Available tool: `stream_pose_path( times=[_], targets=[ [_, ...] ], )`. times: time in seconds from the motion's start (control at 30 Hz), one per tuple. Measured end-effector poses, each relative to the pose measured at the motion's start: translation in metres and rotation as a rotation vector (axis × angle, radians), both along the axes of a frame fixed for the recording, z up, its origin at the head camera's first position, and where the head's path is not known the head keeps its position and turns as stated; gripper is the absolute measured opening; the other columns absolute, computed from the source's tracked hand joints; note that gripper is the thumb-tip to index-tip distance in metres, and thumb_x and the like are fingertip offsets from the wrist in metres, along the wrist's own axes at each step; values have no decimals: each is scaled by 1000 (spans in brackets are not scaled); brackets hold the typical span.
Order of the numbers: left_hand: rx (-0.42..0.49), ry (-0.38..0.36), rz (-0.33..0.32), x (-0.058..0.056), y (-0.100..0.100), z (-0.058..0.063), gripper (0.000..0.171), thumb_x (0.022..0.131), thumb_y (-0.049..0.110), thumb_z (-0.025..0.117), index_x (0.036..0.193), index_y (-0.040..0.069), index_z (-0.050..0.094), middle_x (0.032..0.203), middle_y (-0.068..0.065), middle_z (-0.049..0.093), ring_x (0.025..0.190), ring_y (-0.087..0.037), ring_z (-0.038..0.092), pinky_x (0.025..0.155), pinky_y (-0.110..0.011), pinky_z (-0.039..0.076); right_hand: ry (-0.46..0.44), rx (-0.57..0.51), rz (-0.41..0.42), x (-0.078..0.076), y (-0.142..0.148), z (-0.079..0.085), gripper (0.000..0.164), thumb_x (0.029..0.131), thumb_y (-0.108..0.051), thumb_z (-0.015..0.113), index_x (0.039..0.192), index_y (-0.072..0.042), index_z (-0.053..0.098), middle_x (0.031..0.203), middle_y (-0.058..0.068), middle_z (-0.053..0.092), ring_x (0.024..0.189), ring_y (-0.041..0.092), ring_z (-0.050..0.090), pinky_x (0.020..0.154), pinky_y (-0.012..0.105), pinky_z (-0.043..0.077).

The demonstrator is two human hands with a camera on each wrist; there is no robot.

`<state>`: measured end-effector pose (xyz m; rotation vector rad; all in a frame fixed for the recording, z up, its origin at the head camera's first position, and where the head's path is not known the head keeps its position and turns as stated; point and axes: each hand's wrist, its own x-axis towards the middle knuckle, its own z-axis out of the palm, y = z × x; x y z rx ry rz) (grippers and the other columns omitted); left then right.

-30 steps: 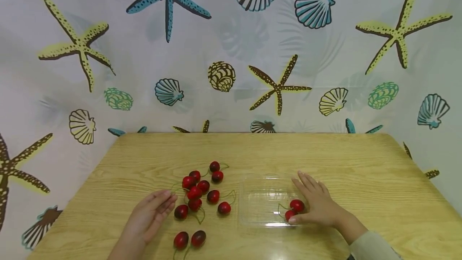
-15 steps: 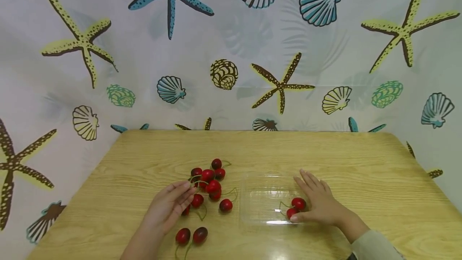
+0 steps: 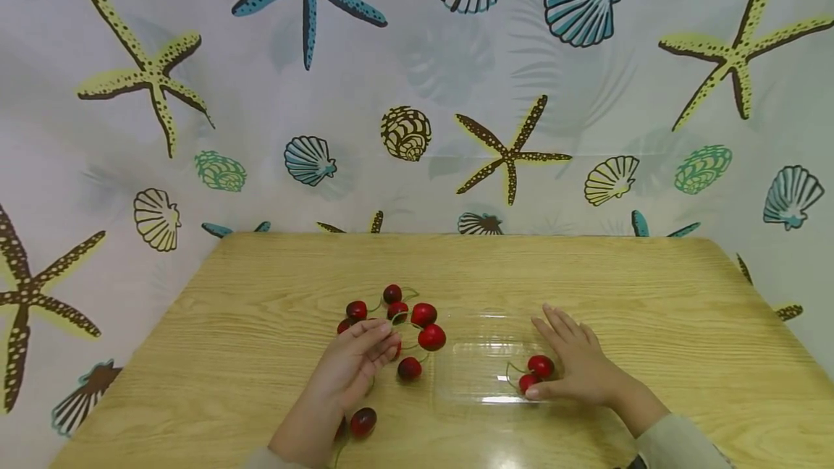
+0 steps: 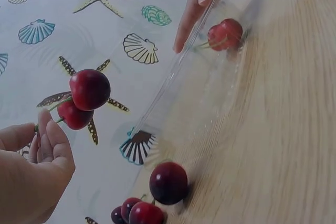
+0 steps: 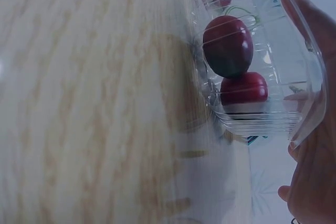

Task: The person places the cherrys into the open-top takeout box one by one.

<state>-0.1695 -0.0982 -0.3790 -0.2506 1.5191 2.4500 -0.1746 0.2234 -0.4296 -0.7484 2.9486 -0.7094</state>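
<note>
My left hand (image 3: 355, 368) pinches the thin green stems of a pair of red cherries (image 3: 432, 337), which hang past the fingertips beside the clear plastic box (image 3: 465, 371). In the left wrist view both held cherries (image 4: 90, 89) are off the table, near the box's left end. At the box's right end, my right hand (image 3: 580, 364) rests with fingers spread and straight, the thumb by the near side. Inside the box lies another cherry pair (image 3: 541, 366) joined at the stems. The right wrist view has these boxed cherries (image 5: 228, 46) behind the transparent wall.
Several loose cherries (image 3: 409, 368) lie left of the box, partly hidden by my left hand. Closer to me another cherry (image 3: 363, 422) sits beside one mostly covered by the left wrist. Behind the wooden table (image 3: 586, 273) hangs a seashell-patterned cloth (image 3: 365, 187).
My left hand has moved right, carrying the cherry pair by its stems from over the pile to beside the box. The right hand stays at the box.
</note>
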Motion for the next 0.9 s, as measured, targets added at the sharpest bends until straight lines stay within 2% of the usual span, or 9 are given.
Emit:
stream_pose_path(
  times=[0.27,0.6,0.9],
  targets=[
    [41,7,-94,-1,17,-2,7,85,4,52,83,9,56,81,-2,58,78,-12,57,76,-23,44,2,11,3,0,1,0,101,63,-60,62,134,0,22,141,19,9,126,37,6,92,62,6],
    [49,15,-131,-2,35,-9,9,84,2,52,81,9,57,80,-3,59,75,-12,58,74,-23,46,6,10,-6,3,-2,1,101,63,-60,62,134,0,23,141,19,9,126,37,7,93,61,6],
    [35,47,-183,-2,47,-12,5,83,3,55,87,4,54,81,-4,59,75,-12,58,74,-24,46,14,10,-16,6,-5,-1,101,63,-60,62,134,0,24,140,19,10,126,37,7,93,61,6]
  ],
)
